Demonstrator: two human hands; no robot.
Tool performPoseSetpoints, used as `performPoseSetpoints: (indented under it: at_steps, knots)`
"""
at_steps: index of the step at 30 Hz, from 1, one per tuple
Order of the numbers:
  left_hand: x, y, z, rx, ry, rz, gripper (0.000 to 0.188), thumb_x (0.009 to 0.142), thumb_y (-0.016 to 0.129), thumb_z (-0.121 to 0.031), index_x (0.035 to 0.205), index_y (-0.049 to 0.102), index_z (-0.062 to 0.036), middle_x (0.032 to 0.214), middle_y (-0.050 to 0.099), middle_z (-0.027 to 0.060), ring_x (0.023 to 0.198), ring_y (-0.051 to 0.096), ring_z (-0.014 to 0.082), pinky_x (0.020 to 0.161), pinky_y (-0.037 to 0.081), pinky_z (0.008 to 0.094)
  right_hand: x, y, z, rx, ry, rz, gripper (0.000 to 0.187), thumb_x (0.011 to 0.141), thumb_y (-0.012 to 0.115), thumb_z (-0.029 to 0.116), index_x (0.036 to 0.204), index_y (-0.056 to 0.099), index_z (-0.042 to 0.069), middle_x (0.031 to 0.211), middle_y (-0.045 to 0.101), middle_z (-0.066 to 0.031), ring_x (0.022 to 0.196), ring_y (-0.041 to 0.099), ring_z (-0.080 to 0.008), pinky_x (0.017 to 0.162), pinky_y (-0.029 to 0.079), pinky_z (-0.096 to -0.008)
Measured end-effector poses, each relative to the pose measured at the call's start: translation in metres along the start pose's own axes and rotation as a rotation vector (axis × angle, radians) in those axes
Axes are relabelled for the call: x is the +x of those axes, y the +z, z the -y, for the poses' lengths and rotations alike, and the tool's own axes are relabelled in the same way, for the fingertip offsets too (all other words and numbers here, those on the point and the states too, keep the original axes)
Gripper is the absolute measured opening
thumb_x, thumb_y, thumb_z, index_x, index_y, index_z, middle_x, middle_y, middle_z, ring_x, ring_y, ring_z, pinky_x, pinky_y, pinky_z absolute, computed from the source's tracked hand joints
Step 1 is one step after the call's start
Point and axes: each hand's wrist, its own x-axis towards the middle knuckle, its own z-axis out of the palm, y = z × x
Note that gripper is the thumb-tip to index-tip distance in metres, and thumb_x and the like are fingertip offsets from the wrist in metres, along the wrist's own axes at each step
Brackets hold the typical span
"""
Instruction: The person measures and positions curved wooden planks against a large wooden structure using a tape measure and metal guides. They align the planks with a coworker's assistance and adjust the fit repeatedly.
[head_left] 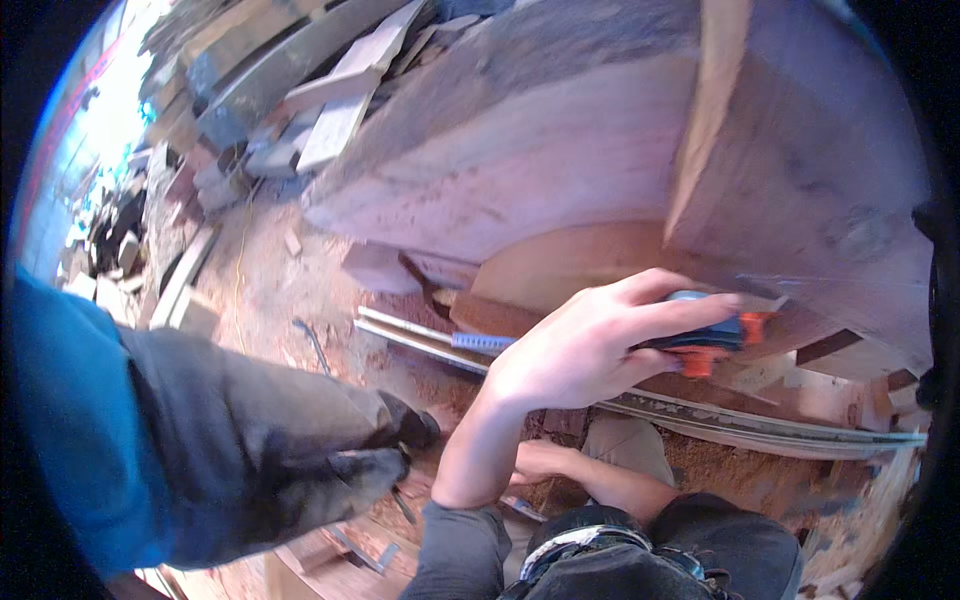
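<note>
Right hand (540, 460) is half tucked behind the left forearm (475, 450), so I can't tell if it's gripping anything. Further out, the left hand (590, 335) is pinching a blurry orange-and-dark tool (705, 338) in front of a big wooden slab (830, 190). Looks like a one-handed hold, so a loosened pinch could drop it onto the long metal bar (760, 425) or ding the wood.

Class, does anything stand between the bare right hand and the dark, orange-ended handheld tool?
Yes, in this view: the bare left hand, fingers around the handheld tool, and a long, narrow, pale strip lie between it and the right hand.
</note>
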Motion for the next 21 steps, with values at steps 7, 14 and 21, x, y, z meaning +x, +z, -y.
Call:
performPoseSetpoints:
  at_steps: [7,14,21]
  knots:
    - [0.012,-0.042,-0.046,0.282,-0.303,-0.151,0.065,0.077,0.076,0.006,0.140,0.063,-0.0069,0.127,0.065,0.0199,0.113,0.067,0.0347,0.096,0.054,0.0392,-0.027,-0.010,0.051,0.183,-0.055,0.023,0.061,0.095,0.067,0.032,0.147,0.051,0.004,0.130,0.067,-0.0242,0.119,0.065,-0.0419,0.100,0.052,-0.0505]
    - [0.034,-0.066,-0.099,0.165,-0.459,0.024,0.068,0.077,0.074,0.001,0.143,0.059,-0.0053,0.127,0.066,0.0200,0.115,0.067,0.0347,0.099,0.051,0.0393,-0.102,-0.101,0.109,0.206,0.081,-0.032,0.061,0.094,0.066,0.033,0.146,0.053,0.003,0.138,0.063,-0.0246,0.125,0.061,-0.0412,0.106,0.049,-0.0495]
    - [0.046,-0.056,-0.179,0.147,-0.778,-0.026,0.066,0.083,0.076,-0.008,0.146,0.057,-0.0054,0.126,0.068,0.0202,0.116,0.067,0.0320,0.101,0.050,0.0380,-0.253,-0.152,0.162,0.371,0.364,-0.250,0.064,0.088,0.069,0.046,0.133,0.065,0.001,0.132,0.066,-0.0248,0.123,0.063,-0.0398,0.105,0.049,-0.0491]
